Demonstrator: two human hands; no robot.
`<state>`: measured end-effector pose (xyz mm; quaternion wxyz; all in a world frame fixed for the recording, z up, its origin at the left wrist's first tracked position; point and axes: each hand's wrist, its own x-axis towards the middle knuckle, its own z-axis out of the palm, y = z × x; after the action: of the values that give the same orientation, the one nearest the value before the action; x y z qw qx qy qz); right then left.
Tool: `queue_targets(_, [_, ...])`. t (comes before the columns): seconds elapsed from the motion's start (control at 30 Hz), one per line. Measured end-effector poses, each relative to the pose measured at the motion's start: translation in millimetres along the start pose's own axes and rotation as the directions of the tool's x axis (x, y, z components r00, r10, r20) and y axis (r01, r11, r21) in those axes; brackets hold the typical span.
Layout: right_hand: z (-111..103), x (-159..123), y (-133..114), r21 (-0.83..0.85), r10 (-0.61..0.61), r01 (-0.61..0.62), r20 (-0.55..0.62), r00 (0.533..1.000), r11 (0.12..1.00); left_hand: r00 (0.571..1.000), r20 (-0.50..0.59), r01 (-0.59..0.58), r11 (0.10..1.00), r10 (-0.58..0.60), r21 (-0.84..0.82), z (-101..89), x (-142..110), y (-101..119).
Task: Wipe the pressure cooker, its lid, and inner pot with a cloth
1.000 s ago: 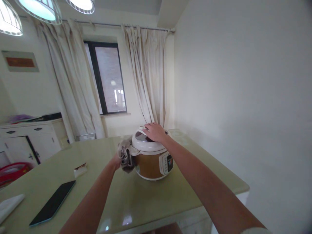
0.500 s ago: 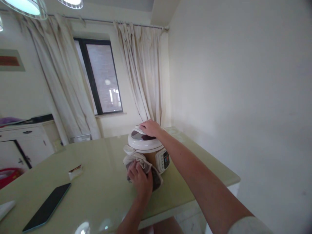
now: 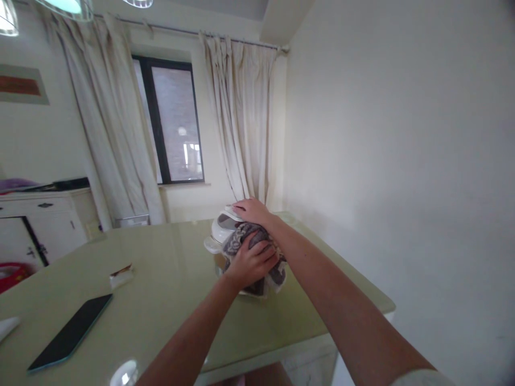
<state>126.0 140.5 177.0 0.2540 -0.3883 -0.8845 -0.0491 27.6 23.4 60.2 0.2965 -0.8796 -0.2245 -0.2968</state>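
the left hand [image 3: 251, 264] has moved the crumpled grey-and-cream patterned cloth [image 3: 237, 237] across the round white-and-brown electric cooker [image 3: 221, 230], now hiding its control panel; its fingers hold the cloth. the right hand [image 3: 254, 210] rests atop, grip unclear. the cooker stands on the glossy green surface [image 3: 161, 300].

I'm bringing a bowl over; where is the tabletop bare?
The glossy green table is bare between the flat black slab and left forearm, and between the right forearm and white wall. It is crowded around the round white-lidded cooker, with both hands and a grey patterned cloth.
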Motion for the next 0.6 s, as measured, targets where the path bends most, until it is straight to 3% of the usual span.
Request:
queue_targets(0.1, [-4,1,3,0.083,0.019,-0.021,0.034,0.999,0.996,0.99,-0.011,0.138,0.99,-0.138,-0.003,-16.3,-3,-18])
queue_targets(0.17, [-6,1,4,0.126,0.039,-0.044,0.043,0.998,0.991,0.949,-0.065,0.31,0.95,-0.307,0.03,-25.2,-11,-29])
queue_targets(0.33, [-6,-2,1,0.112,0.038,-0.038,0.009,0.999,0.993,0.705,-0.169,0.709,0.696,-0.689,0.116,-37.8,-26,-66])
queue_targets(0.5, [-3,-2,-3,0.048,0.045,-0.043,-0.036,0.998,0.998,0.486,-0.066,0.873,0.487,-0.872,-0.005,-27.7,-54,-124])
queue_targets(0.53, [-3,-2,-3,0.042,0.049,-0.047,-0.04,0.998,0.998,0.478,-0.058,0.874,0.481,-0.876,-0.067,-24.4,-63,-133])
queue_targets(0.6, [-4,-2,-5,0.034,0.055,-0.053,-0.033,0.998,0.998,0.523,-0.062,0.838,0.526,-0.85,-0.147,-18.6,-79,-146])
